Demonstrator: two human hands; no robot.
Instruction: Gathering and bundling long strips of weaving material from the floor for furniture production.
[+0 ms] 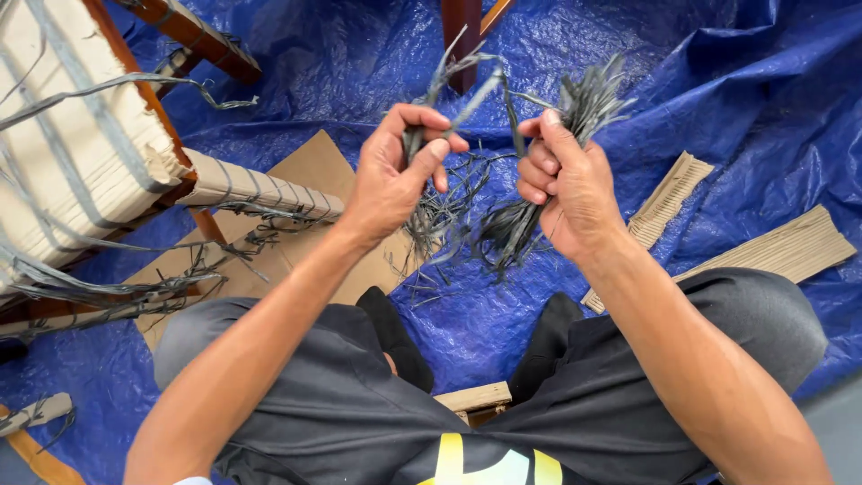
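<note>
Dark grey shorts over our knees fill the bottom of the view, with a bit of pale wooden stool edge showing between them. Above the lap our two forearms rise toward the middle of the frame.

Our left hand is closed, thumb and forefinger pinching a few flat grey-green woven strips near their upper ends; those strands arc across to the other hand. Our right hand is closed in a fist around a thicker bundle of frayed grey strips, whose cut ends bristle upward past the knuckles while the rest hangs below the palm. The two bunches run roughly up and down, their lower tails mingling between the hands just above the ground. Both hands sit at about the same height, near each other but not touching; the tangle lies directly between them, and neither hand is clearly the nearer.

Beneath everything spreads a crinkled blue plastic tarpaulin. A flat brown cardboard sheet lies under the left wrist. Further left stands a reddish wooden chair frame wrapped in pale woven cord, loose grey strips trailing off it. To the right lie two ribbed pieces of corrugated cardboard.
</note>
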